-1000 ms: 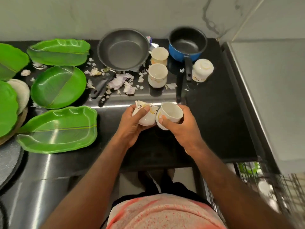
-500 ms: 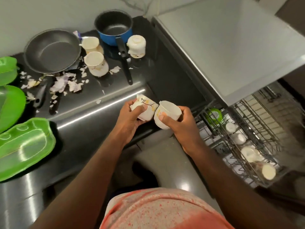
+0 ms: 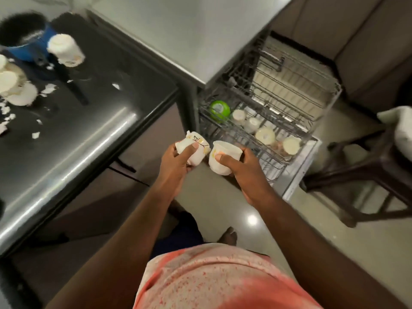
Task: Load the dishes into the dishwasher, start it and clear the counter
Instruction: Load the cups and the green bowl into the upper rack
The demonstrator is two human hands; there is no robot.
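Observation:
My left hand grips a white patterned cup lying on its side. My right hand grips a plain white cup, mouth up and tilted. Both cups are held side by side in the air past the counter's front edge, just left of the pulled-out wire dishwasher rack. The rack holds several white cups and a green item. More white cups stand on the black counter at the far left.
A blue saucepan and white scraps lie blurred on the counter's back left. A grey worktop overhangs the rack. A dark wooden chair with a cloth stands right of the rack on the tiled floor.
The view has swung right and down toward the dishwasher rack. Both hands have carried the two cups off the counter and nearer the rack, grips unchanged.

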